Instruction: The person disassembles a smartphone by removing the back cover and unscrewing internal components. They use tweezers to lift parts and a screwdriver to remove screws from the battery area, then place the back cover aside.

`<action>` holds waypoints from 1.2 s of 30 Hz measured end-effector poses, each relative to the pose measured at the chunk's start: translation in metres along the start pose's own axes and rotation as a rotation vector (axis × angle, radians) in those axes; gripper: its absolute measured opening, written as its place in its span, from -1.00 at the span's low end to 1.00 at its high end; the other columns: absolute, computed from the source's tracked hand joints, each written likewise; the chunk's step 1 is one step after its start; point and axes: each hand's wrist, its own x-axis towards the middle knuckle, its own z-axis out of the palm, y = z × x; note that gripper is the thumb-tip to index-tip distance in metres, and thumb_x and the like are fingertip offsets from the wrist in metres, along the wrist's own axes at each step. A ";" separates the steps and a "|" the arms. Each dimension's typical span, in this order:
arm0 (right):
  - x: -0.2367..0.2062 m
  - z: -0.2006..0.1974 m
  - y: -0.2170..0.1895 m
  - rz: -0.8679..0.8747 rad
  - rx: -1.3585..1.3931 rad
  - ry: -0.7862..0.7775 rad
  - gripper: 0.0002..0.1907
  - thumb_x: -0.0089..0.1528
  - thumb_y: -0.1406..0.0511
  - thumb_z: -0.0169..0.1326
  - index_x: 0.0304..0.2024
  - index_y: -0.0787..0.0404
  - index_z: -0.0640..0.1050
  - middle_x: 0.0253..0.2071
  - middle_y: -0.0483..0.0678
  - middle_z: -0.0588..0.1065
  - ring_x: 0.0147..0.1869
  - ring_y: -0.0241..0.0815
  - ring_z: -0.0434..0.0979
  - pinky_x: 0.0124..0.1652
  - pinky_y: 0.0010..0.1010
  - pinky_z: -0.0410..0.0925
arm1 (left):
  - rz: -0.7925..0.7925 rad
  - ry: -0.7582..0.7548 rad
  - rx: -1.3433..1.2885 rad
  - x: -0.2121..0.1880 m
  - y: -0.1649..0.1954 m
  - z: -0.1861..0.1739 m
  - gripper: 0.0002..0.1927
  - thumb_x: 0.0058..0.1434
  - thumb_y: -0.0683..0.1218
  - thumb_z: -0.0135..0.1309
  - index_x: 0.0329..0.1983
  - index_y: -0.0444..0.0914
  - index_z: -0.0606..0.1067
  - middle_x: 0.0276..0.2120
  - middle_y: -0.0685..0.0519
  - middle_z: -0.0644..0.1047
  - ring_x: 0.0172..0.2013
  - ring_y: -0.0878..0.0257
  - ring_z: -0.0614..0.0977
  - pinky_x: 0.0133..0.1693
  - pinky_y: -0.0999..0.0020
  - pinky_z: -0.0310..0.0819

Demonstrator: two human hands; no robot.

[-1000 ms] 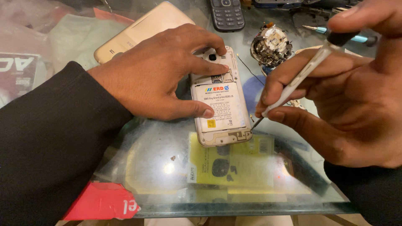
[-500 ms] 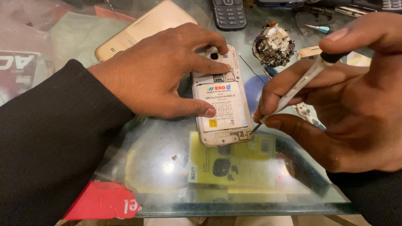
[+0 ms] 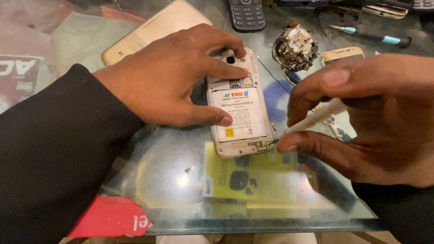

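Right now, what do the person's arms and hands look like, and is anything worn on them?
Both hands are bare: the left hand and right hand show no gloves, rings or watch. Each arm wears a plain black long sleeve reaching the wrist, with no markings.

Phone-repair bench: opened phone (image 3: pixel 239 113), screwdriver (image 3: pixel 370 35)

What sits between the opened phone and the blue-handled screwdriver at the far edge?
In the head view, a round metal part lies between the opened phone and the screwdriver.

Light: warm, fairly dim, from above.
Glare: a bright spot shone on the glass table (image 3: pixel 181 180) near its front edge.
Focus: centre sharp; right hand (image 3: pixel 375 122) slightly blurred.
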 end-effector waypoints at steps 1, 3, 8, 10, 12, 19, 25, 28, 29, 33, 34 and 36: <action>-0.001 -0.002 0.003 -0.017 0.003 -0.015 -0.16 0.05 0.56 0.31 0.26 0.12 0.17 -0.07 0.14 0.54 0.00 -0.08 0.68 -0.02 -0.32 0.56 | 0.004 0.000 0.006 0.001 0.000 0.000 -0.32 0.09 0.16 0.36 0.19 -0.29 0.58 0.28 -0.23 0.40 0.24 -0.15 0.43 0.21 0.03 0.31; -0.005 -0.004 0.004 -0.021 0.026 -0.057 -0.20 0.08 0.65 0.22 0.28 0.09 0.23 -0.07 0.16 0.54 0.02 0.00 0.70 0.04 -0.23 0.56 | 0.008 0.000 -0.009 0.001 0.000 -0.001 -0.32 0.08 0.16 0.36 0.19 -0.30 0.58 0.28 -0.23 0.40 0.25 -0.15 0.43 0.21 0.03 0.31; -0.010 -0.003 -0.006 0.013 0.061 -0.037 -0.22 0.18 0.67 0.09 0.37 0.26 0.13 -0.06 0.15 0.56 0.07 -0.02 0.69 0.12 -0.19 0.57 | 0.004 -0.004 -0.014 0.002 0.000 0.000 -0.32 0.08 0.16 0.36 0.19 -0.29 0.58 0.28 -0.22 0.41 0.24 -0.15 0.44 0.21 0.04 0.32; -0.008 -0.003 -0.009 0.037 0.115 -0.008 -0.23 0.19 0.64 0.07 0.39 0.32 0.08 -0.09 0.09 0.57 0.05 -0.08 0.67 0.13 -0.21 0.57 | -0.002 -0.001 -0.022 0.001 0.000 -0.001 -0.33 0.07 0.16 0.36 0.18 -0.28 0.59 0.28 -0.21 0.41 0.24 -0.14 0.44 0.20 0.05 0.32; -0.005 -0.003 -0.010 0.073 0.120 0.014 -0.21 0.17 0.59 0.12 0.37 0.28 0.08 -0.12 0.05 0.57 0.04 -0.11 0.67 0.12 -0.23 0.57 | 0.013 0.008 -0.009 0.000 0.000 -0.001 -0.33 0.08 0.16 0.36 0.18 -0.29 0.59 0.28 -0.21 0.41 0.26 -0.14 0.44 0.22 0.04 0.32; 0.009 -0.001 -0.009 0.079 -0.023 0.006 -0.13 0.05 0.52 0.31 0.28 0.23 0.10 -0.10 0.13 0.50 -0.02 -0.10 0.64 -0.03 -0.30 0.56 | 0.011 0.005 -0.017 0.000 -0.001 0.000 -0.32 0.09 0.16 0.37 0.20 -0.29 0.58 0.29 -0.21 0.41 0.25 -0.14 0.43 0.22 0.04 0.31; 0.012 0.003 -0.019 0.049 0.034 0.002 -0.09 0.05 0.60 0.26 0.31 0.29 0.05 -0.08 0.15 0.51 0.02 -0.07 0.66 0.03 -0.27 0.56 | -0.005 0.000 -0.017 0.000 0.000 -0.001 -0.31 0.07 0.17 0.37 0.19 -0.29 0.59 0.29 -0.21 0.41 0.25 -0.14 0.43 0.22 0.04 0.31; 0.013 0.007 -0.013 0.027 0.036 0.023 -0.02 0.03 0.51 0.40 0.30 0.20 0.04 -0.06 0.15 0.48 -0.03 -0.11 0.64 -0.05 -0.32 0.55 | -0.004 -0.002 -0.018 0.001 0.000 -0.001 -0.32 0.07 0.16 0.36 0.19 -0.28 0.58 0.29 -0.21 0.41 0.25 -0.14 0.43 0.22 0.04 0.31; 0.011 0.007 -0.013 0.075 0.056 0.044 -0.05 0.06 0.56 0.34 0.31 0.21 0.03 -0.06 0.17 0.45 -0.03 -0.10 0.68 -0.03 -0.30 0.56 | -0.004 -0.001 -0.013 0.001 0.000 -0.001 -0.32 0.07 0.17 0.37 0.19 -0.28 0.59 0.29 -0.20 0.41 0.25 -0.14 0.43 0.22 0.04 0.31; 0.004 0.001 -0.009 0.129 0.104 0.007 -0.07 0.09 0.66 0.19 0.33 0.21 -0.02 0.01 0.24 0.43 0.00 -0.02 0.68 0.04 -0.21 0.59 | 0.000 0.003 -0.009 0.001 0.000 -0.001 -0.32 0.08 0.17 0.37 0.19 -0.29 0.58 0.28 -0.21 0.41 0.25 -0.14 0.44 0.22 0.04 0.31; 0.003 0.000 -0.008 0.133 0.119 -0.008 -0.07 0.09 0.67 0.17 0.33 0.21 -0.04 -0.01 0.24 0.45 0.00 -0.01 0.68 0.05 -0.19 0.59 | 0.002 0.001 -0.016 0.001 0.000 -0.001 -0.32 0.09 0.17 0.37 0.19 -0.29 0.58 0.28 -0.21 0.41 0.25 -0.14 0.44 0.22 0.04 0.31; 0.000 0.000 -0.007 0.145 0.152 -0.003 -0.09 0.11 0.69 0.13 0.33 0.20 -0.05 -0.13 0.18 0.54 -0.01 0.00 0.70 0.07 -0.17 0.59 | 0.012 0.004 -0.008 0.002 -0.001 -0.001 -0.32 0.09 0.18 0.37 0.19 -0.29 0.58 0.28 -0.21 0.41 0.26 -0.14 0.43 0.22 0.03 0.31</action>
